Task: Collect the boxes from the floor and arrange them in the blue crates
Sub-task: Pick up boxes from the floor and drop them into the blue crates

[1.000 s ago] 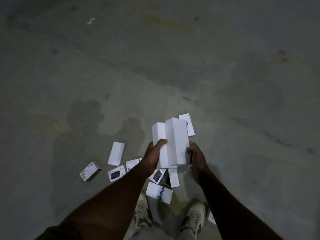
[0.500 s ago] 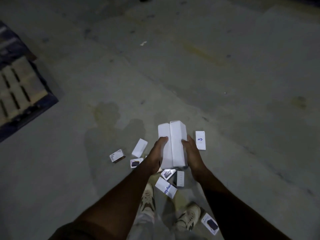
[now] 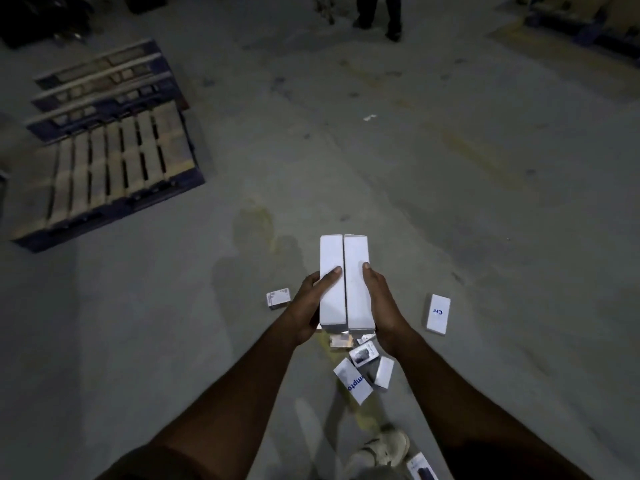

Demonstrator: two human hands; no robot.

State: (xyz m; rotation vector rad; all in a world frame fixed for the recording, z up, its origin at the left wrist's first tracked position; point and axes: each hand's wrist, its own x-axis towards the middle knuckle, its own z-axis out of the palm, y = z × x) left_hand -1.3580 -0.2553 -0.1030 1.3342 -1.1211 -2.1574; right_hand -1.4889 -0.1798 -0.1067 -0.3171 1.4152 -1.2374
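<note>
Boxes: we clasp two white boxes (image 3: pixel 344 282) side by side between left hand (image 3: pixel 311 306) and right hand (image 3: pixel 379 306); several loose boxes (image 3: pixel 360 372) lie below; no blue crates visible.

Your held boxes (image 3: pixel 345 282) cover part of the floor pile: a tan-and-white box (image 3: pixel 341 340) just below them shows only a strip, and what lies beneath the stack cannot be told. Your left hand (image 3: pixel 308 306) and right hand (image 3: pixel 381 306) hide the boxes' outer sides. The print on the small box (image 3: pixel 278 298) by your left wrist is too small to read. The bottom edge cuts off a box (image 3: pixel 420 469) beside your blurred shoe (image 3: pixel 384 445). The top edge cuts a standing person (image 3: pixel 379 12) at the legs. The pallet (image 3: pixel 100 168) runs off the left edge.
</note>
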